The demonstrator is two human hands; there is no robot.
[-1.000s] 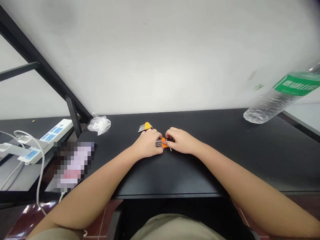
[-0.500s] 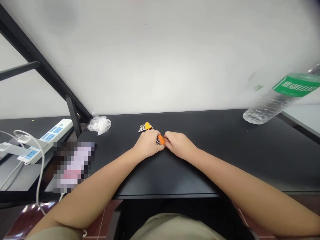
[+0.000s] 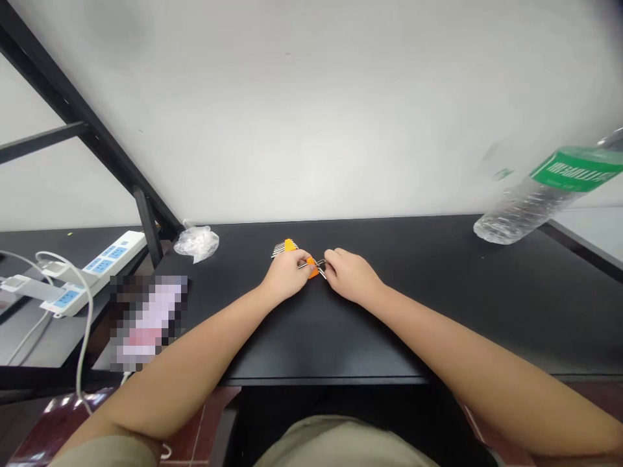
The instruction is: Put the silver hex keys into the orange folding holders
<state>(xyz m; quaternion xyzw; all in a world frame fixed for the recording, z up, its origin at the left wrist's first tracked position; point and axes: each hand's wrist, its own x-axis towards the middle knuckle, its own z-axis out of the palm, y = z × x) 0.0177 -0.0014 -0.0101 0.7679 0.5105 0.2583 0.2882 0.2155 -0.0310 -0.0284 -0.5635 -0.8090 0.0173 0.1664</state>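
My left hand [image 3: 286, 274] is closed around an orange plastic hex key holder [image 3: 313, 268], with thumb and fingers pinching it. Silver hex keys [image 3: 322, 268] stick out of its right side toward my other hand. My right hand [image 3: 354, 275] has its fingers closed at the ends of these keys; its fingertips partly hide what it grips. Just behind my left hand, a second orange holder [image 3: 291, 244] with a row of silver keys lies on the black table [image 3: 389, 337], partly covered by the hand.
A crumpled clear plastic bag [image 3: 196, 242] lies at the back left. Left of it are a white power strip [image 3: 102, 266] with cables and a blurred phone-like screen [image 3: 153, 318]. A green-labelled plastic bottle [image 3: 530, 198] stands at the right, near the wall.
My hands have moved slightly apart, and silver keys now show between the orange holder and my right fingers. The holder has turned in my left hand. The view has shifted slightly.
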